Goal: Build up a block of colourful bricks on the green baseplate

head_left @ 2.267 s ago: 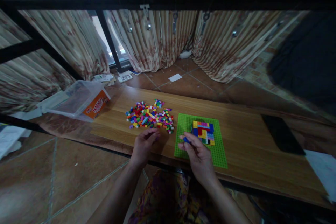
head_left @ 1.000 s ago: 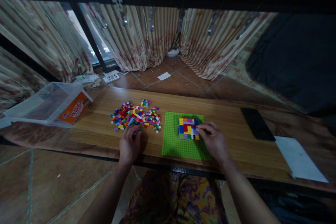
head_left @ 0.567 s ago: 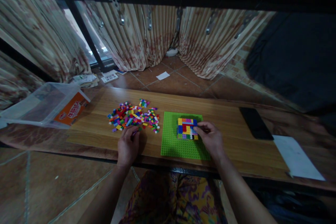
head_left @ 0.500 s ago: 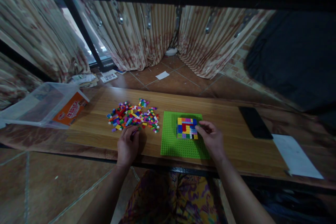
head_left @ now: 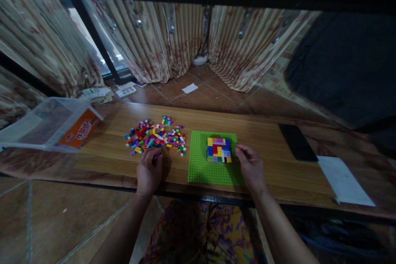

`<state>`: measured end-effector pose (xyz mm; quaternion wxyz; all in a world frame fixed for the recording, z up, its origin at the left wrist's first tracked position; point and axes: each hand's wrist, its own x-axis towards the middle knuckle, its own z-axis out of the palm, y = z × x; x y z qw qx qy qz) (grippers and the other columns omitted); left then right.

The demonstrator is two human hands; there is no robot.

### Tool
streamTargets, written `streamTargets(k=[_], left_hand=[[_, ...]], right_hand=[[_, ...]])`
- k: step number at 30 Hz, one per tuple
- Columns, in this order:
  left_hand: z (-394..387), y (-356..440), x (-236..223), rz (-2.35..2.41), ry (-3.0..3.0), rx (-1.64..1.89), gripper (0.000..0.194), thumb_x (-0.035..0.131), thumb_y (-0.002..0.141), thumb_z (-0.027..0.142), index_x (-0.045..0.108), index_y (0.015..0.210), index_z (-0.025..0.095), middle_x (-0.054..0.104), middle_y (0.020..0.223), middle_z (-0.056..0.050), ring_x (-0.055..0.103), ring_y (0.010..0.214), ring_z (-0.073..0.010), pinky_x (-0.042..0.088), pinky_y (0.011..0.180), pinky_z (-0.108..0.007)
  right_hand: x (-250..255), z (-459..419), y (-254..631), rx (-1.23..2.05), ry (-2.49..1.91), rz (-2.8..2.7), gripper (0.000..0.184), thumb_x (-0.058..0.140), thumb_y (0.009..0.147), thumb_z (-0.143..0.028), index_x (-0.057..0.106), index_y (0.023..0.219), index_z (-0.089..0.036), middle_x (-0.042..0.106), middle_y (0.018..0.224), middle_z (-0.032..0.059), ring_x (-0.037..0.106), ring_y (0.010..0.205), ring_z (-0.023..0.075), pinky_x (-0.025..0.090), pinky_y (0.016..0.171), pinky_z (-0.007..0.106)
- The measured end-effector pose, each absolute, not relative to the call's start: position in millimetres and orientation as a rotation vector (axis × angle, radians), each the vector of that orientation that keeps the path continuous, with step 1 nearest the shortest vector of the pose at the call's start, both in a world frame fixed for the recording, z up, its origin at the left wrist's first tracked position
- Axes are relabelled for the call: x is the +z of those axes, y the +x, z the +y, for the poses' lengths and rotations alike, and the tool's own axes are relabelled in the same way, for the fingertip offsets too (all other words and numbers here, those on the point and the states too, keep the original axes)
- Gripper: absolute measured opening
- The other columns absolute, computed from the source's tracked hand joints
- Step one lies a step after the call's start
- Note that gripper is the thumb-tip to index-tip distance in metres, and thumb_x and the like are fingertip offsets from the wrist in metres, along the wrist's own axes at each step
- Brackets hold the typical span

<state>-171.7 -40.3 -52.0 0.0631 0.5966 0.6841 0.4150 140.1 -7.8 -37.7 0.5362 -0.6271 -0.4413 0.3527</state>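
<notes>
showing patchwork colours: brick block (head_left: 219, 150); left grip (head_left: 149, 171) pinches purple brick (head_left: 157, 155), right grip (head_left: 253, 169) closed, contents unclear.

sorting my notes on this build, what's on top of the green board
A block of colourful bricks sits on the green board, with bare studs around it. The studs beneath the block are covered, and the right hand hides part of the right edge.

A long wood-grained board (head_left: 108, 154) carries a loose heap of multicolored bricks (head_left: 159, 136), a studded green baseplate (head_left: 201, 172) and a dark flat slab (head_left: 297, 142), apparently a phone; a white sheet (head_left: 345, 179) and a clear tub (head_left: 82, 130) lie at opposite ends.
</notes>
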Motion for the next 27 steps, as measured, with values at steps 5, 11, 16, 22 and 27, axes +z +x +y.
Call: streamTargets(k=[5,11,16,22,27], left_hand=[[-41.1,-170.7,-48.7,2.061,1.803,1.265,0.020,0.052,0.086,0.030,0.064,0.095,0.017,0.066,0.100,-0.009,0.063,0.094,-0.0202,0.051,0.085,-0.034],[-40.4,-170.5,-49.6,2.030,1.787,1.276,0.021,0.053,0.086,0.031,0.064,0.096,0.016,0.066,0.101,-0.009,0.063,0.094,-0.0202,0.052,0.084,-0.034],[-40.9,-170.6,-51.7,2.048,1.789,1.274,0.019,0.053,0.087,0.030,0.064,0.095,0.017,0.066,0.101,-0.009,0.063,0.094,-0.0201,0.052,0.084,-0.034],[-41.3,-171.4,-49.9,2.024,1.796,1.282,0.019,0.053,0.086,0.030,0.064,0.095,0.017,0.066,0.100,-0.009,0.063,0.095,-0.0203,0.051,0.085,-0.035],[-41.6,-171.2,-47.5,2.025,1.605,1.313,0.023,0.054,0.085,0.033,0.066,0.096,0.017,0.067,0.098,-0.008,0.064,0.092,-0.0201,0.051,0.085,-0.035]], right_hand=[[-35.9,-10.3,139.7,0.675,-1.469,-1.379,0.029,0.059,0.083,-0.044,0.069,0.096,-0.020,0.067,0.094,0.0069,0.062,0.083,0.0192,0.050,0.076,0.034],[-35.7,-6.3,136.8,0.441,-1.406,-1.712,0.024,0.055,0.088,-0.035,0.070,0.102,-0.023,0.061,0.104,0.0079,0.060,0.096,0.0207,0.050,0.086,0.037],[-33.0,-7.4,132.6,0.280,-1.426,-1.781,0.021,0.053,0.089,-0.032,0.071,0.093,-0.022,0.061,0.103,0.0080,0.060,0.097,0.0214,0.049,0.088,0.037],[-31.0,-6.1,132.7,0.243,-1.447,-1.832,0.021,0.050,0.091,-0.032,0.068,0.091,-0.021,0.060,0.102,0.0085,0.059,0.096,0.0218,0.049,0.089,0.038],[-33.1,-5.6,136.9,0.255,-1.467,-1.863,0.025,0.047,0.092,-0.038,0.065,0.090,-0.021,0.060,0.101,0.0085,0.058,0.096,0.0224,0.048,0.088,0.039]])
